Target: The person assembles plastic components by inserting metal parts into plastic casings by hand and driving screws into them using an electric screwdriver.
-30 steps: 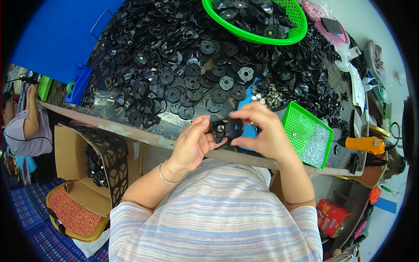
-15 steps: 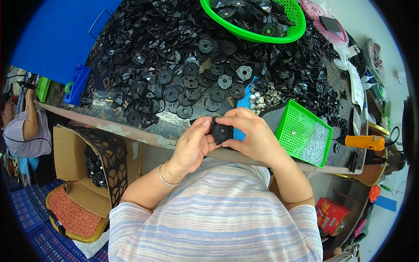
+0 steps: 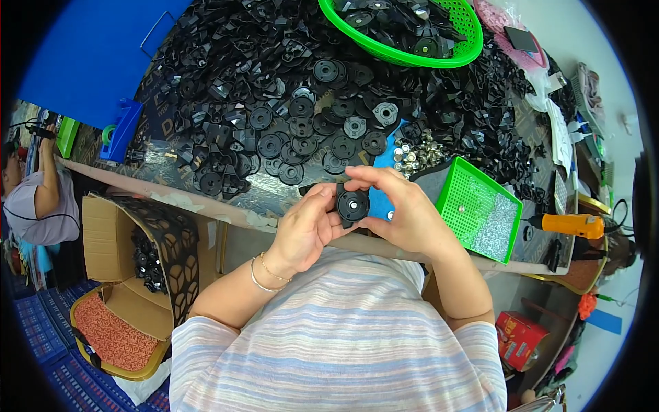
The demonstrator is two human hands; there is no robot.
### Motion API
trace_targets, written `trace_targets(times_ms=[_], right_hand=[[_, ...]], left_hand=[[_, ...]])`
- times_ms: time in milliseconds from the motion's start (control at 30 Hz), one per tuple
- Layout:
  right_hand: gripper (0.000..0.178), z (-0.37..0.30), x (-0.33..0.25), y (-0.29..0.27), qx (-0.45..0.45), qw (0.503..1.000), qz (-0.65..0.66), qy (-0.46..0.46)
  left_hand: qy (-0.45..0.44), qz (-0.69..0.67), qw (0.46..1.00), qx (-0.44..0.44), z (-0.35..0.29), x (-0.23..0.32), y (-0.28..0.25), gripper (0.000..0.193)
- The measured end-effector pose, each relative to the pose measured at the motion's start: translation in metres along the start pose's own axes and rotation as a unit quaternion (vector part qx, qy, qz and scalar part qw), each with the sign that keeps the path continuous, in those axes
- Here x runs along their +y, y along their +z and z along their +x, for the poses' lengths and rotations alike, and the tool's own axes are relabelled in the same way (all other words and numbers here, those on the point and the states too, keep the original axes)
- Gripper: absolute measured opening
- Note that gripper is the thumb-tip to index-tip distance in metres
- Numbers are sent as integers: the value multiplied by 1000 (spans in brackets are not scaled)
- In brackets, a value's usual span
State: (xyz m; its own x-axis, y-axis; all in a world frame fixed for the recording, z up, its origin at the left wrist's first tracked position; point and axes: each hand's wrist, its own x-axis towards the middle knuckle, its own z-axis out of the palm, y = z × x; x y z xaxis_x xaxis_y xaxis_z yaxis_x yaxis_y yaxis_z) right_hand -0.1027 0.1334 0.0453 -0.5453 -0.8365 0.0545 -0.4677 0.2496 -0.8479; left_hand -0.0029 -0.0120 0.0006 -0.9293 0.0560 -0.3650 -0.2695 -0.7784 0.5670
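Observation:
A black round plastic part (image 3: 353,204) with a shiny metal piece at its centre is held over the table's front edge. My left hand (image 3: 302,223) grips its left side between thumb and fingers. Curved around its right side is my right hand (image 3: 412,213), with fingertips at the top rim and thumb at the lower rim. Just beyond lies a blue cloth (image 3: 383,161) with small silver metal pieces (image 3: 406,159) beside and on it. Similar round black parts (image 3: 292,147) lie loose on the table ahead.
A green mesh tray (image 3: 449,206) with tiny silver pieces stands at right, near an orange-handled tool (image 3: 573,224). A green basket (image 3: 384,53) of black parts is at the back. A cardboard box (image 3: 103,237) sits at left; another person (image 3: 48,206) works beyond it.
My right hand has loosened slightly, its fingers rising from the part's face. The metal centre now shows brighter, and a silver piece is visible on the blue cloth beside the hand.

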Motion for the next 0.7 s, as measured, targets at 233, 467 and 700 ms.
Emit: trace_targets(times_ms=[233, 467, 700], right_hand=[[70, -1, -1, 5, 18, 999, -28, 14], [68, -3, -2, 7, 32, 995, -90, -23], [68, -5, -3, 9, 31, 993, -108, -27]], left_hand=[[20, 0, 1000, 7, -2, -4, 0, 35], [30, 17, 999, 2, -3, 0, 0, 32], [26, 32, 999, 15, -1, -1, -3, 31]])
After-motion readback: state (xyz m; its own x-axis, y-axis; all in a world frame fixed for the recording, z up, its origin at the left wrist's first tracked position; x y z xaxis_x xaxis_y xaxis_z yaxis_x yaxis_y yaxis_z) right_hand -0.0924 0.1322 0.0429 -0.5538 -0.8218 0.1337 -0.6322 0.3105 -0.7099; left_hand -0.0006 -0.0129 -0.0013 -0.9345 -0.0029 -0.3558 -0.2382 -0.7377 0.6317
